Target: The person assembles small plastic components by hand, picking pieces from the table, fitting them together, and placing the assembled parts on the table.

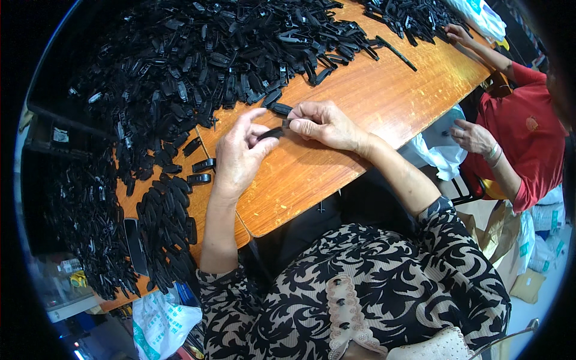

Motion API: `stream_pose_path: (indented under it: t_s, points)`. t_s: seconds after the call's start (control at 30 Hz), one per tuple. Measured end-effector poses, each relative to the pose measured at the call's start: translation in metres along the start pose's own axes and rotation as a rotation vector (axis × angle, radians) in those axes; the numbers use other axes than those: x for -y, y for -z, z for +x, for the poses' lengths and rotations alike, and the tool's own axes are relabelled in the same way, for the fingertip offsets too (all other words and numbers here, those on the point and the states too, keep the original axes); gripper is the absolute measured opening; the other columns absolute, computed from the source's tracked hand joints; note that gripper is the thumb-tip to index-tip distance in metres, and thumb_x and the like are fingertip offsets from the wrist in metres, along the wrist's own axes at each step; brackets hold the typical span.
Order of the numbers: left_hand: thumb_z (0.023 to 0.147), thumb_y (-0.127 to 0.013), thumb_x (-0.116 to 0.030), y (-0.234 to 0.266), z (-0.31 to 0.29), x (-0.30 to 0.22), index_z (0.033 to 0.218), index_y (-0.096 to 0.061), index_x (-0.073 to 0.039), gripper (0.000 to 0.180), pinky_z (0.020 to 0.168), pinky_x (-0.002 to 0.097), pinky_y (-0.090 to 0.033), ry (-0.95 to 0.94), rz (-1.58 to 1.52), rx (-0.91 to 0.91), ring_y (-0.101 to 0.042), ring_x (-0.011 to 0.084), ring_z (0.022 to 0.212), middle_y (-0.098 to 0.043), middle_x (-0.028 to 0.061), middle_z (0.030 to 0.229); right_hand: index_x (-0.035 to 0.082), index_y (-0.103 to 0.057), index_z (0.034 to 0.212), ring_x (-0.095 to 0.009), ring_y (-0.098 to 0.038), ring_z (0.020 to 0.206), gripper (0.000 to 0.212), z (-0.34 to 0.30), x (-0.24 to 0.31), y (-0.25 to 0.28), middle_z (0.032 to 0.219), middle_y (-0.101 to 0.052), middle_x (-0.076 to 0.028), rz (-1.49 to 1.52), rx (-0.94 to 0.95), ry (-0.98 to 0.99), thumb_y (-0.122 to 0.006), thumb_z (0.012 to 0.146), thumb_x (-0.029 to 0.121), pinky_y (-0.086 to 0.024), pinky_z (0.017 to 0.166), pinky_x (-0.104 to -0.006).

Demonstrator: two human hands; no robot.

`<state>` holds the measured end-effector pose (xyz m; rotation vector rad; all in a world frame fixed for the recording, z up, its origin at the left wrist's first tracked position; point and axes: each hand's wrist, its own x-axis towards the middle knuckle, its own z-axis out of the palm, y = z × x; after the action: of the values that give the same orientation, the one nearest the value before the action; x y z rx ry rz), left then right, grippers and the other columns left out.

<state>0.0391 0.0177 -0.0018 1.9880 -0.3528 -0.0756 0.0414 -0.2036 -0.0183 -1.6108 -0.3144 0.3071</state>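
Note:
Over the wooden table [312, 174], my left hand [236, 157] pinches a slim black plastic piece [271, 133] between thumb and fingers. My right hand [329, 126] meets it from the other side, thumb and forefinger closed at the piece's right end. Something small and greyish shows at those right fingertips, too small to name. Just beyond the fingers lies a loose black plastic part [279, 108]. Two black clip-like parts [199, 179] rest left of my left wrist.
A large heap of black plastic parts [198, 60] covers the far and left table. Long black pieces [165, 210] and a dark flat device [135, 246] lie at left. A green-black stick [396, 53] lies at far right. A co-worker in a red shirt [522, 126] sits right, near plastic bags [441, 161].

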Motion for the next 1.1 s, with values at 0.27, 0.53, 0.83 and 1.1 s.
stream_pose_path:
  t_s: [0.27, 0.53, 0.83, 1.1]
  points:
    - [0.083, -0.072, 0.007, -0.016, -0.002, 0.005, 0.116, -0.067, 0.002, 0.034, 0.077, 0.0212, -0.051, -0.113, -0.147, 0.085, -0.061, 0.0085, 0.089, -0.065, 0.0022, 0.095, 0.003, -0.066, 0.095, -0.005, -0.048, 0.066, 0.022, 0.001, -0.002, 0.003, 0.074, -0.059, 0.002, 0.213, -0.001, -0.035, -0.063, 0.1, 0.024, -0.037, 0.058, -0.0207]
    - [0.082, -0.074, 0.006, -0.016, -0.001, 0.019, 0.109, -0.067, 0.001, 0.029, 0.072, 0.019, -0.049, -0.021, -0.153, 0.032, -0.058, 0.0048, 0.08, -0.064, -0.0012, 0.092, 0.006, -0.066, 0.097, -0.003, -0.043, 0.06, 0.024, -0.006, 0.005, 0.001, 0.072, -0.055, 0.003, 0.373, 0.046, -0.106, -0.06, 0.101, 0.029, -0.031, 0.053, -0.0183]
    - [0.084, -0.071, 0.008, -0.019, 0.0, 0.024, 0.108, -0.064, -0.001, 0.027, 0.074, 0.0205, -0.052, -0.015, -0.104, 0.031, -0.062, 0.0057, 0.081, -0.066, -0.0001, 0.094, 0.004, -0.067, 0.094, -0.004, -0.047, 0.061, 0.02, -0.008, 0.004, -0.005, 0.071, -0.057, 0.003, 0.328, 0.075, -0.119, -0.063, 0.1, 0.022, -0.036, 0.053, -0.0189]
    - [0.083, -0.07, 0.01, -0.017, -0.002, 0.013, 0.106, -0.065, 0.001, 0.024, 0.08, 0.0228, -0.056, -0.08, -0.054, 0.081, -0.068, 0.0098, 0.088, -0.066, 0.0033, 0.099, 0.001, -0.069, 0.091, -0.004, -0.048, 0.062, 0.02, -0.005, 0.003, -0.007, 0.071, -0.059, 0.002, 0.248, 0.09, -0.113, -0.065, 0.098, 0.02, -0.036, 0.053, -0.0198]
